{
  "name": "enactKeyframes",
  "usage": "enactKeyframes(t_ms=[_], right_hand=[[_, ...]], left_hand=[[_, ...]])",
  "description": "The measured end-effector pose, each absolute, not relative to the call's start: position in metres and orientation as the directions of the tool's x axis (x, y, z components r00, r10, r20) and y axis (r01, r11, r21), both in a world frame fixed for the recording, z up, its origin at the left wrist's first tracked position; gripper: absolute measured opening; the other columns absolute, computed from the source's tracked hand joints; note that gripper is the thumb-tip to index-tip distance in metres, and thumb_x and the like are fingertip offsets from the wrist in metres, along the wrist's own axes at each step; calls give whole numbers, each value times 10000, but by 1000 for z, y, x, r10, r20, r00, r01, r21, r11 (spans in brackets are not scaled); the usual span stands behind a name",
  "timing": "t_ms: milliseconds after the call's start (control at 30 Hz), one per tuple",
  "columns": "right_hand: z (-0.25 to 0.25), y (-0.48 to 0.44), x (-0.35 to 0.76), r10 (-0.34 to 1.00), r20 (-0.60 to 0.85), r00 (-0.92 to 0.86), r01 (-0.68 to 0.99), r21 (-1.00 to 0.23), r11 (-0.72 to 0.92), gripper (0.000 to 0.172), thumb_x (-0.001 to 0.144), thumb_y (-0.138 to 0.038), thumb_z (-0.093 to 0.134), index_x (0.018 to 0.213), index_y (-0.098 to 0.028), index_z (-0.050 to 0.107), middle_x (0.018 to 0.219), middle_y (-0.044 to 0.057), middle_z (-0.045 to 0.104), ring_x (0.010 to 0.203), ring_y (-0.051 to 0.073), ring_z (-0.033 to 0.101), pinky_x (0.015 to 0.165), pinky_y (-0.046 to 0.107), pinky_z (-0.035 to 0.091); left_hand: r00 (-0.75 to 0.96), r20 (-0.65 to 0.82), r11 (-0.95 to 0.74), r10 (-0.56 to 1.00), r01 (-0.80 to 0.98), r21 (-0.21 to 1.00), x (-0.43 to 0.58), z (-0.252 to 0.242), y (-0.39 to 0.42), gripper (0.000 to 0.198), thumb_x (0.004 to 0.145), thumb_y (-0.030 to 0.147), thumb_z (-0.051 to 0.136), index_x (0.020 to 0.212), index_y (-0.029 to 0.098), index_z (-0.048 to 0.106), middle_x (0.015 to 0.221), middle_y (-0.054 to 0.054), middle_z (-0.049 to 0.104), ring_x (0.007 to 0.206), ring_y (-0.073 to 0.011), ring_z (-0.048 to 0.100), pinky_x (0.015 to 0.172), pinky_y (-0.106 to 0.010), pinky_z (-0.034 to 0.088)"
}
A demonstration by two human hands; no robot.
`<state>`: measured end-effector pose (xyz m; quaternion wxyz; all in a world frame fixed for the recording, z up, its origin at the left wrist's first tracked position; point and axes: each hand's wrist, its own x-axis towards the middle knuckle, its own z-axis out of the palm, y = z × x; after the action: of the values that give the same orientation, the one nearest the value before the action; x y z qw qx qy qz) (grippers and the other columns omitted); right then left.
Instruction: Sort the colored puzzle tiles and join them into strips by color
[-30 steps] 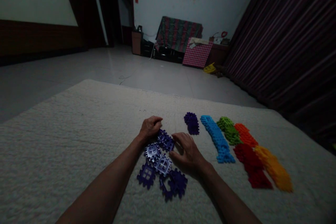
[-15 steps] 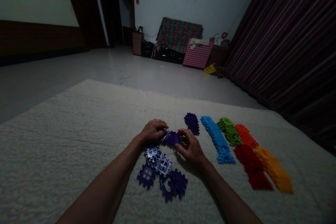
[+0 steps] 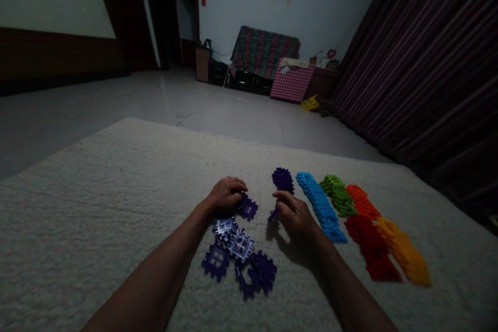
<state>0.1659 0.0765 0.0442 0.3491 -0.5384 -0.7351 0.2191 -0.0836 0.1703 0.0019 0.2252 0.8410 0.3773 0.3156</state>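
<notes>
My left hand (image 3: 229,193) is closed on a purple toothed building tile (image 3: 248,207) with a window-like cut-out; its fingers cover part of the tile. To the right, my right hand (image 3: 293,212) pinches another purple tile (image 3: 273,213), seen nearly edge-on just above the cloth. Several loose purple tiles lie between my forearms, among them a windowed one (image 3: 216,261), a shiny one (image 3: 241,245) and a solid one (image 3: 265,272). Beyond my right hand is a row of overlapping purple tiles (image 3: 283,179).
On the right lie rows of blue tiles (image 3: 321,206), green tiles (image 3: 337,194), orange tiles (image 3: 362,201), dark red tiles (image 3: 372,246) and yellow tiles (image 3: 404,251). A pale quilted cloth (image 3: 128,181) lies under everything. Past its far edge is a tiled floor (image 3: 155,96).
My right hand has moved right, away from my left hand, taking a purple tile with it. My left hand has stayed in place with its tile.
</notes>
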Motion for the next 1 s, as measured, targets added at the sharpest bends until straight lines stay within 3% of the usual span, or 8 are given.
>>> enactKeyframes(t_ms=[133, 333, 467, 567, 700, 833, 1000], right_hand=[[53, 70, 168, 936, 235, -261, 709, -611, 351, 279, 882, -344, 500, 1070, -197, 645, 692, 13, 626, 615, 169, 574, 612, 302, 465], [39, 81, 159, 931, 351, -97, 765, -573, 296, 372, 924, -417, 412, 1109, -166, 615, 941, 121, 661, 826, 231, 624, 773, 383, 489], [32, 79, 152, 969, 246, -18, 820, -551, 155, 453, 860, -501, 501, 1116, -141, 604, 836, 87, 643, 766, 229, 620, 737, 368, 495], [28, 66, 139, 975, 222, -31, 865, -482, 137, 530, 783, -494, 612, 1187, -152, 580, 921, 100, 630, 839, 247, 618, 770, 376, 497], [20, 48, 116, 958, 288, 7, 907, -405, 115, 550, 743, -405, 658, 1245, -204, 553, 1077, 127, 597, 1012, 297, 591, 859, 412, 483], [17, 49, 115, 946, 323, 17, 898, -420, 128, 512, 746, -322, 626, 1239, -214, 542, 1057, 112, 579, 990, 281, 590, 846, 405, 498], [15, 75, 145, 799, 581, 154, 882, -446, 155, 516, 764, -346, 609, 1233, -156, 507, 1127, 145, 545, 1093, 289, 524, 950, 450, 464]], left_hand=[[514, 357, -612, 780, 504, 610, -84, 1, 170, 362, 671, 104, 547, 939, 219, 760, 1092, -38, 732, 1044, -204, 645, 995, -366, 468], [519, 350, -613, 780, 519, 596, -85, 1, 171, 367, 687, 111, 558, 974, 235, 749, 1111, -26, 729, 1052, -202, 639, 1004, -372, 457], [519, 335, -601, 787, 520, 608, -85, 1, 172, 365, 689, 113, 560, 978, 231, 750, 1112, -31, 729, 1053, -205, 639, 1006, -371, 455], [509, 340, -597, 791, 518, 613, -84, 1, 171, 369, 690, 112, 555, 978, 231, 752, 1111, -29, 729, 1052, -201, 639, 1011, -358, 455], [500, 338, -589, 797, 523, 616, -84, 1, 171, 367, 689, 124, 554, 981, 226, 752, 1108, -34, 729, 1050, -211, 638, 1006, -365, 458], [503, 341, -592, 794, 516, 619, -84, 1, 171, 380, 690, 131, 544, 1000, 216, 746, 1108, -40, 727, 1054, -212, 635, 1000, -363, 461], [500, 326, -581, 802, 531, 617, -85, 1, 170, 381, 707, 147, 537, 1019, 219, 743, 1107, -40, 726, 1054, -214, 632, 987, -363, 467]])
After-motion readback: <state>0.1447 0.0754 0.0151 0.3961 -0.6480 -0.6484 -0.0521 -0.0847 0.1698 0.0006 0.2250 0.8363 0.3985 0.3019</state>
